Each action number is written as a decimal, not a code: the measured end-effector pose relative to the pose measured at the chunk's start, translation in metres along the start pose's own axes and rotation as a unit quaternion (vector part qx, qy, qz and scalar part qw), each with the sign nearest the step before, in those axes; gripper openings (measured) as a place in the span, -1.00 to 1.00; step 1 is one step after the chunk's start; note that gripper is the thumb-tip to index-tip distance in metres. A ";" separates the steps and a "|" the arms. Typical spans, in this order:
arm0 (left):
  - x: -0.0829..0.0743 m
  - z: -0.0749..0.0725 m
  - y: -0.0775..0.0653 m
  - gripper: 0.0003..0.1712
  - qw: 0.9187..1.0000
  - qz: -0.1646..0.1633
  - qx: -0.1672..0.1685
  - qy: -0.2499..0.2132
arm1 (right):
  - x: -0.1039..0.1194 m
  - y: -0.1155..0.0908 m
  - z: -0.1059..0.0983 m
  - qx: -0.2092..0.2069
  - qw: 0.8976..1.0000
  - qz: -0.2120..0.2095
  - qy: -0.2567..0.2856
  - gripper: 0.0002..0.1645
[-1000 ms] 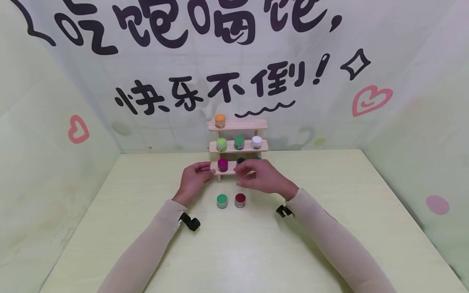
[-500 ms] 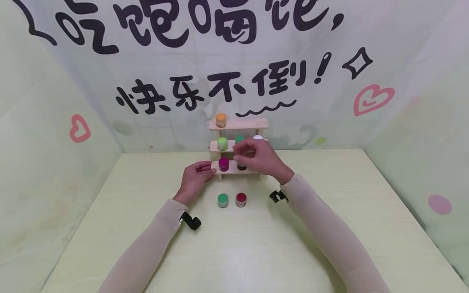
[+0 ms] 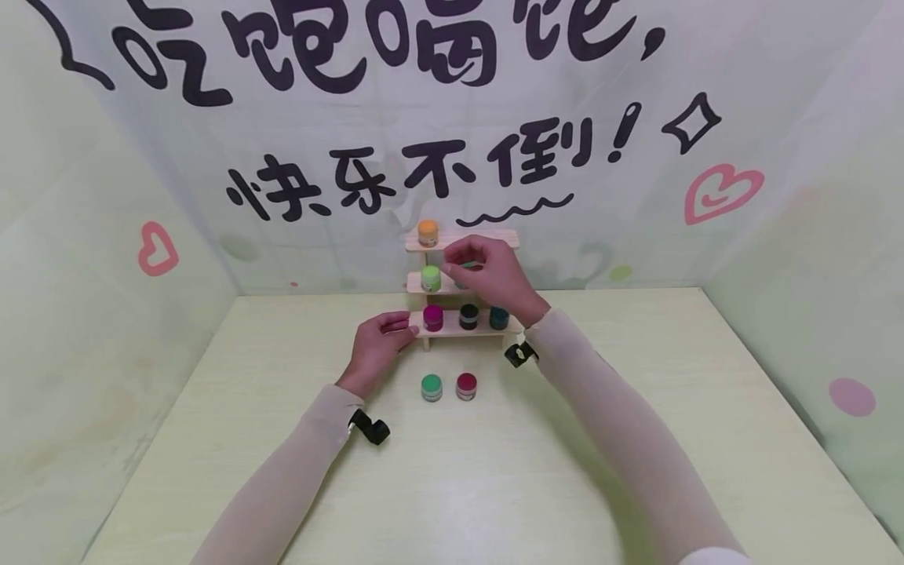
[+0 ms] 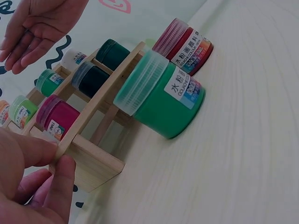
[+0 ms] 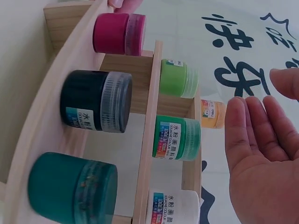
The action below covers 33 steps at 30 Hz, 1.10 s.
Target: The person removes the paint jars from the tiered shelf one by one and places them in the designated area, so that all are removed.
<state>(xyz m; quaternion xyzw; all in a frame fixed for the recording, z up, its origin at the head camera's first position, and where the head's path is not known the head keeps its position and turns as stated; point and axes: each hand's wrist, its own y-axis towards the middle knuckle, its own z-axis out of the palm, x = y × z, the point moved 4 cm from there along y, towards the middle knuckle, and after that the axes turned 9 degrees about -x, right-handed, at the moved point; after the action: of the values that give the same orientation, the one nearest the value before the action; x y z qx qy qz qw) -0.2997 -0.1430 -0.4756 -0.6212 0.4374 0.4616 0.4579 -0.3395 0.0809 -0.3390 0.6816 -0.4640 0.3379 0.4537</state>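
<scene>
My left hand (image 3: 374, 353) pinches the left end of the lowest board of a three-tier wooden rack (image 4: 96, 163) between thumb and fingers. My right hand (image 3: 494, 275), with nothing in it, hovers before the upper tiers, fingers loosely extended. An orange paint jar (image 3: 428, 232) sits at the top tier's left end. The middle tier bears a light green jar (image 3: 431, 278), a green jar (image 5: 177, 137) and a white jar (image 5: 175, 207); my right hand covers the white one in the head view. On the lowest tier are magenta (image 3: 433, 318), black (image 3: 469, 317) and teal (image 3: 499, 318) jars.
Another green paint jar (image 3: 431, 388) and a dark red jar (image 3: 466, 386) stand side by side on the pale table (image 3: 438, 486), in front of the rack. Behind the rack hangs a light cloth wall (image 3: 318, 251) with black lettering.
My right hand has risen from the lowest tier to the height of the top tier, uncovering the black and teal jars. My left hand stays at the rack's end.
</scene>
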 end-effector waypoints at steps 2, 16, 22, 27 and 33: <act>0.000 0.001 0.000 -0.48 1.000 0.001 -0.001 0.002 | 0.000 0.005 0.000 -0.006 1.000 0.007 -0.004 -0.65; 0.000 0.000 -0.001 -0.47 1.000 0.005 -0.002 -0.013 | 0.005 0.039 0.010 -0.057 0.998 0.012 -0.017 -0.58; -0.001 0.002 -0.002 -0.49 1.000 0.006 0.000 -0.006 | 0.005 0.053 0.014 -0.048 0.998 0.020 -0.033 -0.49; -0.001 0.001 -0.002 -0.47 1.000 0.005 0.004 0.004 | 0.002 0.062 0.020 -0.025 0.998 0.025 -0.047 -0.42; -0.003 0.001 -0.002 -0.49 1.000 0.010 0.002 0.003 | 0.001 0.070 0.028 -0.004 0.998 0.000 -0.068 -0.40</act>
<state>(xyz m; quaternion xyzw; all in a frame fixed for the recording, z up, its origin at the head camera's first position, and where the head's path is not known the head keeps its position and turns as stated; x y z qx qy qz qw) -0.2989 -0.1414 -0.4726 -0.6175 0.4454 0.4635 0.4534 -0.4040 0.0430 -0.3268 0.7012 -0.4951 0.2892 0.4237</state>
